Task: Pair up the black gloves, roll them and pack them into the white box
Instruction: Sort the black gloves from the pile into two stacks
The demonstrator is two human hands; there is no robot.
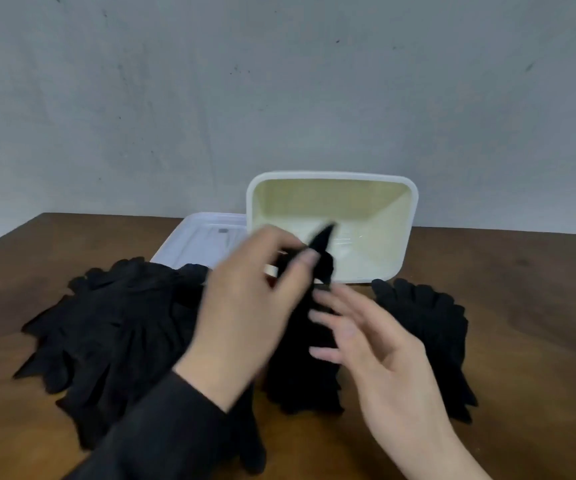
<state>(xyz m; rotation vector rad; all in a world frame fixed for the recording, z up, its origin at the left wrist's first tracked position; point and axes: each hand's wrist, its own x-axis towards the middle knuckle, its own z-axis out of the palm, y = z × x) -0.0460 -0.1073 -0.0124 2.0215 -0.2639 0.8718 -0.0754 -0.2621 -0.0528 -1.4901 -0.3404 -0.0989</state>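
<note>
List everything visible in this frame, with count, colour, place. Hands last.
white box: one, white rim, cream inside, open, empty, table rear centre.
lid: one, white, flat left of the box.
glove pile: count unclear, black, table left.
gloves at right: count unclear, black, right of the hands.
held glove: one, black, in front of the box.
table: one, brown wood.
wall: grey.
left hand: dark sleeve, pinches the held glove.
right hand: open, beside the glove.

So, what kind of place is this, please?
Probably a plain indoor work spot, maybe a workshop or storeroom: a brown wooden table against a bare grey wall, with only black gloves and a white box.
</note>
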